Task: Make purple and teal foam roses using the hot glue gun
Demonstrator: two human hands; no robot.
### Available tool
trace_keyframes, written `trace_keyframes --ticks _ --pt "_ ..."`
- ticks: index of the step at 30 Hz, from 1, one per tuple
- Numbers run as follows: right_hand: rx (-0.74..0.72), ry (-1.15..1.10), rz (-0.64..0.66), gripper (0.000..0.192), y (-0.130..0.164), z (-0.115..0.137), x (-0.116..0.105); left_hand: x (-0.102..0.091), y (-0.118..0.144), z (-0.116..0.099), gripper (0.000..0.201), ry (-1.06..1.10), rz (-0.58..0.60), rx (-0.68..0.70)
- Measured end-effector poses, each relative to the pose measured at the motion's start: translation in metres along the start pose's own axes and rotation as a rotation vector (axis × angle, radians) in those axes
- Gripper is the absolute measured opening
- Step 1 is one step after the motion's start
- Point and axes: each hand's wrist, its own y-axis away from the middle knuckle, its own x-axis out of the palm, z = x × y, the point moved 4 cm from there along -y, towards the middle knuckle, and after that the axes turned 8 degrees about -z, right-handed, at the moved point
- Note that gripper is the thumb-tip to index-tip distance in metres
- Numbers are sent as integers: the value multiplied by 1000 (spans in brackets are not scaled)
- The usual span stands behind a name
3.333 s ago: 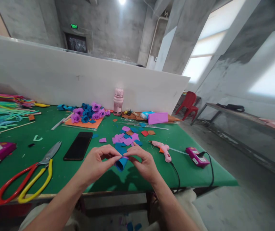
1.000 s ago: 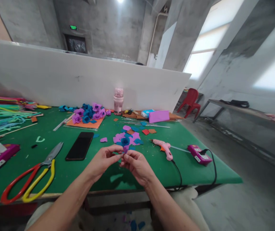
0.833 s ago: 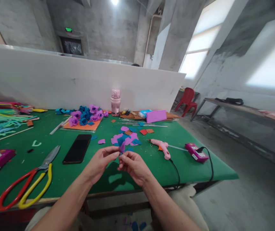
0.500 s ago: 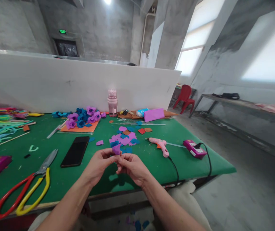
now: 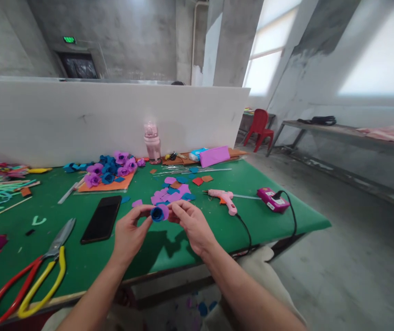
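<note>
— Well, from the head view, both hands meet above the green tabletop [image 5: 80, 257]. The left hand [image 5: 128, 234] and right hand [image 5: 190, 225] have their fingers pinched together on a small rolled flower [image 5: 159, 213], blue inside, purple outside.

— What might go wrong?

— I'd guess the roll could spring open if either pinch slackens. The glue gun [image 5: 225, 200] lies just right of the hands, its cord trailing off the edge; a snagged wrist might drag it.

— Anything unclear?

— The fingertips behind the flower are hidden. The scissors [image 5: 28, 280] run close to the picture's corner, and whether glue is on the petals, I cannot tell.
</note>
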Motion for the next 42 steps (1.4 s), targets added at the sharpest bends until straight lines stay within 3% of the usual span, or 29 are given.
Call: trace_keyframes --ticks 7,11,17,25,33,42 --pt "-105 168 -2 17 1 8 -1 4 3 -1 20 -113 60 142" --pt "-94 136 57 17 0 7 -2 7 6 1 20 -103 71 156" --pt "-37 75 8 22 -1 6 -3 11 7 6 20 -75 84 129" --pt "-50 159 -42 13 0 0 -5 9 8 4 18 -192 -17 164" --pt "181 -79 -40 30 1 -8 -4 11 10 -1 19 -250 -36 181" --pt "190 -169 -51 33 0 -9 -6 13 10 1 18 -202 -61 106"
